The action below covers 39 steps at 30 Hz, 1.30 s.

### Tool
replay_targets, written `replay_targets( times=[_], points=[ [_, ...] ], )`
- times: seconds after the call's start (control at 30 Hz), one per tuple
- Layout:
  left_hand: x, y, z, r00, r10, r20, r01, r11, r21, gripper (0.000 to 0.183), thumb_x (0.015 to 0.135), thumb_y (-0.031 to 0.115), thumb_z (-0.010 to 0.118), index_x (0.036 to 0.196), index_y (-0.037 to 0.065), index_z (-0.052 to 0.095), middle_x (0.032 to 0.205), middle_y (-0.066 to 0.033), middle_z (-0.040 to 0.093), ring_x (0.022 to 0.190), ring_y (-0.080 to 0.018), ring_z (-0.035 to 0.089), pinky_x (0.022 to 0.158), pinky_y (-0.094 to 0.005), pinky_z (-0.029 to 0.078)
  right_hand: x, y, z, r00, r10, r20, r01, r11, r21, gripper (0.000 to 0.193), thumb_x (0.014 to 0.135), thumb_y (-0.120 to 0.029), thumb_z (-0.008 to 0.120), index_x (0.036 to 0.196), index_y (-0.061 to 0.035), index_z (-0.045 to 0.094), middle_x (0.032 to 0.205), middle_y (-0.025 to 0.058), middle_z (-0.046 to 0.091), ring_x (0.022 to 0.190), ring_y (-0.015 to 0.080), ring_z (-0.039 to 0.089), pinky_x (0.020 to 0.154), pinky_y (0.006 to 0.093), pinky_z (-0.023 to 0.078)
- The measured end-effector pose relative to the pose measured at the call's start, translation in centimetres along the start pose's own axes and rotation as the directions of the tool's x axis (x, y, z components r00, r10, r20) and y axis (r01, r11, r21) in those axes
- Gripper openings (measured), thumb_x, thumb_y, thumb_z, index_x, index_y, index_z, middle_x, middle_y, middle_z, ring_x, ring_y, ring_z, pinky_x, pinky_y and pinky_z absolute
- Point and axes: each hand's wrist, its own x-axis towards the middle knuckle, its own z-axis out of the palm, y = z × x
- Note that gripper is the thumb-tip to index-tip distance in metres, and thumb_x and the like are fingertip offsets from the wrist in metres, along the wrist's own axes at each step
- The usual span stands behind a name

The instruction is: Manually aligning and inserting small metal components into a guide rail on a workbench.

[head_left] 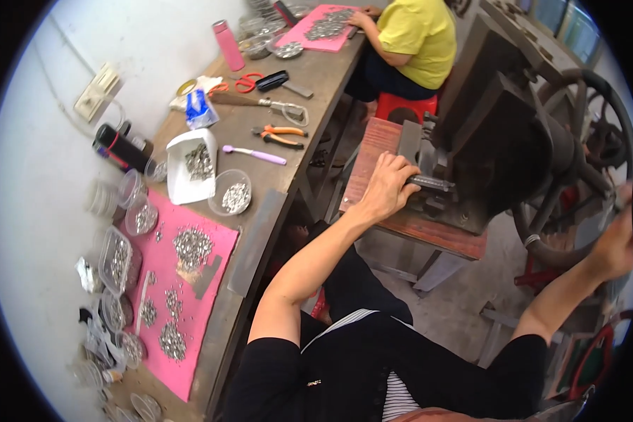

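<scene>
My left hand [387, 186] is closed on a slim grey metal bar [431, 183] that points right, into the working gap of a dark hand press [503, 141]. The bar's exact kind cannot be made out. The press stands on a reddish wooden bench [368, 158], with a flat metal block [409, 141] just beyond my fingers. My right hand [615, 239] is at the right-hand rim of the large dark handwheel [539, 243]. That hand is blurred and its fingers are partly hidden at the picture's edge.
To the left, a long worktable [260, 204] bears a pink mat [211, 243] with piles of small metal pieces [192, 246], plastic tubs [119, 260], a white tray [179, 186], pliers [281, 133] and a purple toothbrush [257, 154]. A person in yellow [418, 35] sits at its far end.
</scene>
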Motion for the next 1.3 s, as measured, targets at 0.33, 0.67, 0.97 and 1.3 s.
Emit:
replay_targets(
  times=[0.33, 0.67, 0.97, 1.3],
  points=[
    [-15.7, 7.2, -14.5, 0.786, -0.31, -0.534, 0.508, 0.816, 0.274, 0.029, 0.078, 0.011, 0.078, 0.104, 0.005, 0.068, 0.099, -0.012, 0.061, 0.102, -0.0343, 0.056, 0.099, -0.0495, 0.043, -14.8, -20.5, 26.2, 0.614, -0.211, 0.761, -0.517, 0.621, 0.589, 0.05, 0.081, -0.001, 0.074, 0.129, 0.0001, 0.06, 0.122, 0.0145, 0.062, 0.113, 0.0277, 0.061, 0.098, 0.0362, 0.047],
    [-32.5, 17.2, -18.7, 0.474, -0.389, -0.79, 0.876, 0.3, 0.378, 0.028, 0.081, 0.015, 0.077, 0.107, 0.007, 0.069, 0.101, -0.0075, 0.063, 0.099, -0.0286, 0.057, 0.096, -0.0433, 0.037, -21.8, -38.0, 29.7, 0.581, -0.636, 0.508, -0.432, 0.288, 0.855, 0.025, 0.086, -0.001, 0.07, 0.111, -0.002, 0.066, 0.097, 0.0125, 0.067, 0.095, 0.0323, 0.064, 0.089, 0.0401, 0.047],
    [-37.8, 17.5, -22.0, 0.439, -0.402, -0.804, 0.898, 0.228, 0.377, 0.03, 0.083, 0.015, 0.077, 0.111, 0.007, 0.07, 0.102, -0.0074, 0.061, 0.1, -0.0259, 0.056, 0.097, -0.045, 0.034, -24.5, -44.9, 30.5, 0.622, -0.636, 0.456, -0.309, 0.336, 0.89, 0.026, 0.085, 0.004, 0.066, 0.111, -0.0019, 0.068, 0.101, 0.0126, 0.068, 0.095, 0.032, 0.064, 0.088, 0.041, 0.048],
    [-37.4, 16.1, -23.7, 0.524, -0.326, -0.787, 0.852, 0.21, 0.48, 0.031, 0.085, 0.012, 0.075, 0.117, 0.014, 0.074, 0.107, -0.0055, 0.063, 0.104, -0.0239, 0.057, 0.1, -0.043, 0.034, -25.7, -46.8, 31.0, 0.645, -0.642, 0.414, -0.274, 0.312, 0.91, 0.054, 0.079, -0.006, 0.079, 0.13, -0.0036, 0.061, 0.128, 0.0152, 0.059, 0.117, 0.0359, 0.056, 0.1, 0.0445, 0.047]
  ],
)
